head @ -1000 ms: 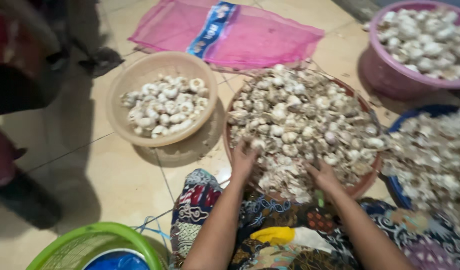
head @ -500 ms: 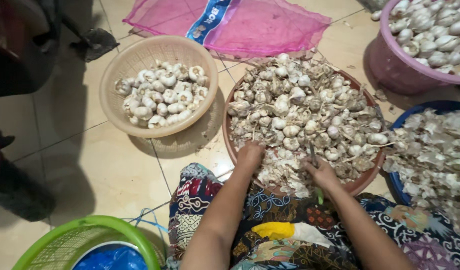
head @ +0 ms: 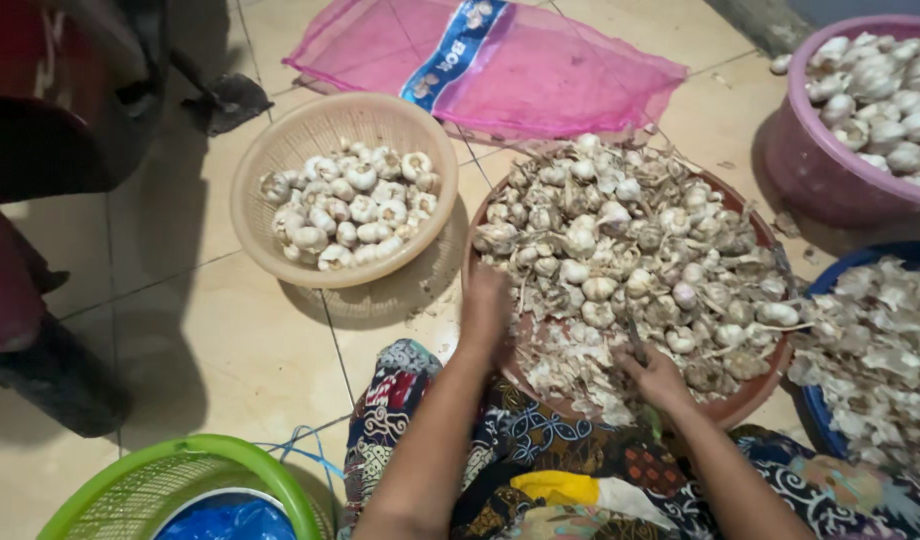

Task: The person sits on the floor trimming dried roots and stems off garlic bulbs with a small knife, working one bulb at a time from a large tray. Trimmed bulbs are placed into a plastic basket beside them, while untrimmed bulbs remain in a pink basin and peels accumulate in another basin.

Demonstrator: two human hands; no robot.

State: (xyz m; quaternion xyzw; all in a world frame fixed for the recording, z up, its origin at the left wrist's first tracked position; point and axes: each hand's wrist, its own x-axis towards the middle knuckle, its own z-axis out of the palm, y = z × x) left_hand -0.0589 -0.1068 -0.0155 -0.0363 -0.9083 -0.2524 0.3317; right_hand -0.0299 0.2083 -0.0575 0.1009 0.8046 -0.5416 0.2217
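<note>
My left hand (head: 487,312) rests on the near rim of the round brown tray (head: 742,405), fingers curled down among the papery skins; I cannot tell whether they are closed on anything. My right hand (head: 658,378) sits just beside it on the same near edge, closed around a thin dark tool (head: 635,340) that pokes up toward the heap. Directly beyond both hands lies the pile of unpeeled white garlic bulbs (head: 620,240) filling the tray. Left of my left hand stands a tan woven plastic basket (head: 280,150) with cleaner garlic in it. Farther out behind the tray lies a pink mesh sack (head: 560,70). Right of my right hand is a blue basin of garlic skins (head: 820,420), and beyond it a purple tub of bulbs (head: 810,165). Near my left elbow sits a green plastic basket (head: 170,470).
</note>
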